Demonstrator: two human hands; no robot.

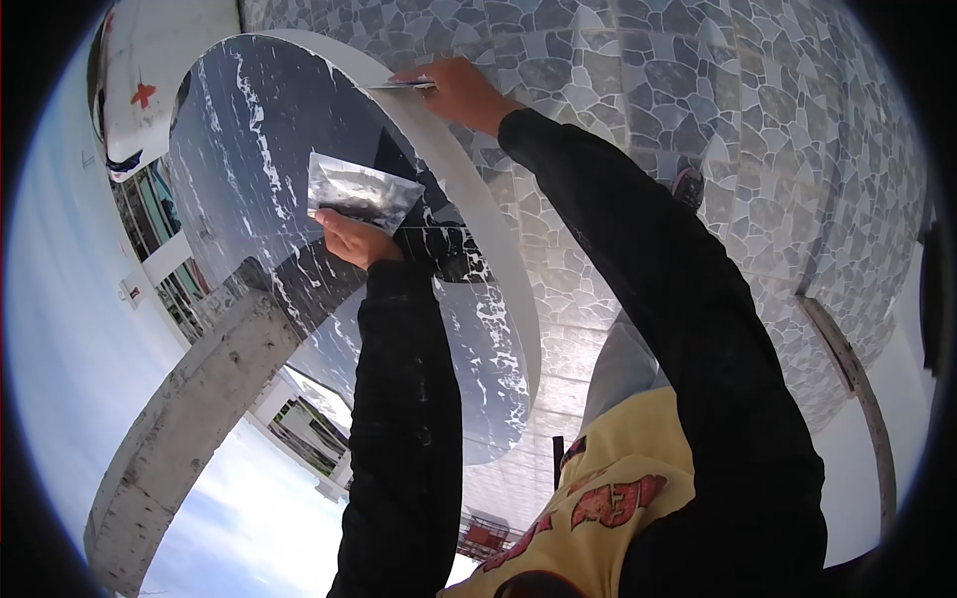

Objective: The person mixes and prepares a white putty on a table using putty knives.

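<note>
My left hand is closed on the near edge of a shiny, roughly rectangular metal plate, which has pale smears on its face. The plate is held over the dark, white-streaked face of a large round slab. My right hand grips a thin flat scraper, seen nearly edge-on. Its blade lies at the slab's white rim, near the upper end; whether it touches is hard to tell. My fingers hide most of the scraper's grip.
A rough concrete beam runs up to the slab from the lower left. Stone-patterned paving spreads below, with my shoe on it. A white surface with a red mark stands at upper left. A narrow curved strip lies at right.
</note>
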